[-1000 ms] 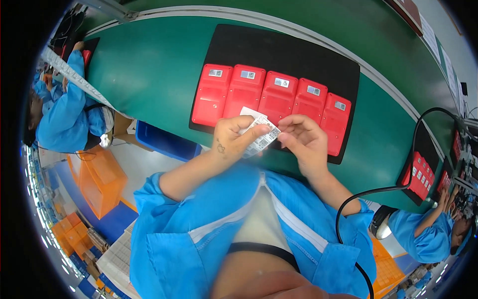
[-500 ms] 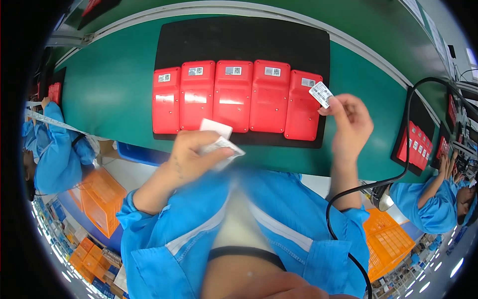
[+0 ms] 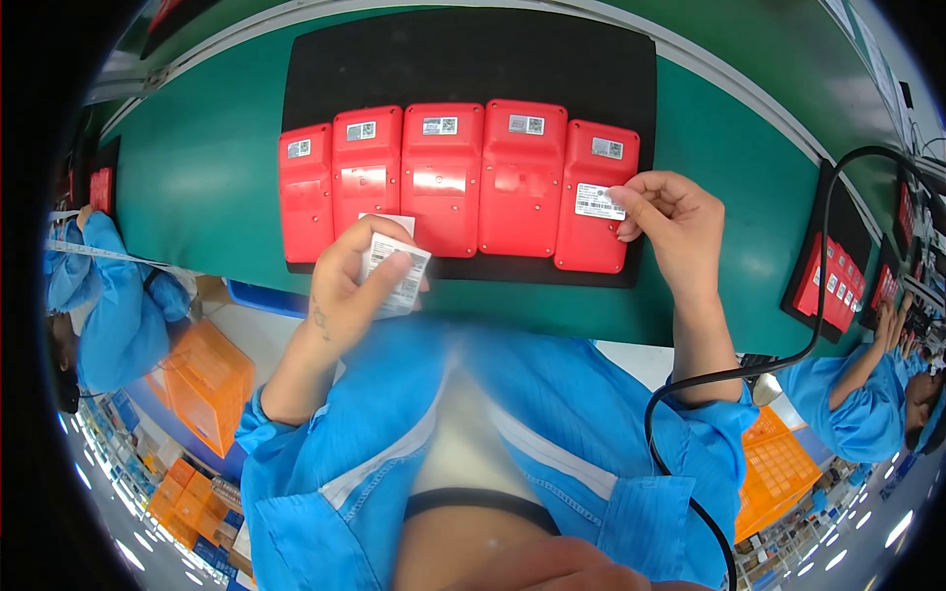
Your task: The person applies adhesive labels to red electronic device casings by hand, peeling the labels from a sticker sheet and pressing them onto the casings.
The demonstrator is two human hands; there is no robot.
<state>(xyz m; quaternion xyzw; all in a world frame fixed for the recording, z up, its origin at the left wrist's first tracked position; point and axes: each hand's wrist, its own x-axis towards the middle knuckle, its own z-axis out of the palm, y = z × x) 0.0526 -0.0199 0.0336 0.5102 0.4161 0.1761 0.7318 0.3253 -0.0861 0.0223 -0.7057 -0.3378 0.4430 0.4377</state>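
Several red plastic housings (image 3: pixel 440 182) lie side by side on a black mat (image 3: pixel 473 59), each with a small silver label near its top. My right hand (image 3: pixel 680 222) pinches the right edge of a white printed label (image 3: pixel 593 201), which lies over the middle of the rightmost red housing (image 3: pixel 594 246). Whether the label is stuck down or just above the surface I cannot tell. My left hand (image 3: pixel 350 271) is closed on a few white label sheets (image 3: pixel 399 271), thumb on top, just in front of the housings on the left.
A black cable (image 3: pixel 719 374) loops down the right side. Co-workers in blue sit at both sides, near more red housings (image 3: pixel 830 286). Orange crates (image 3: pixel 205 384) and a blue bin (image 3: pixel 264 298) stand below the green table (image 3: pixel 217 187).
My right hand has brought the label down and left, from the housing's upper corner to its middle, and turned it level. My left hand has shifted left, turning the sheets more face up.
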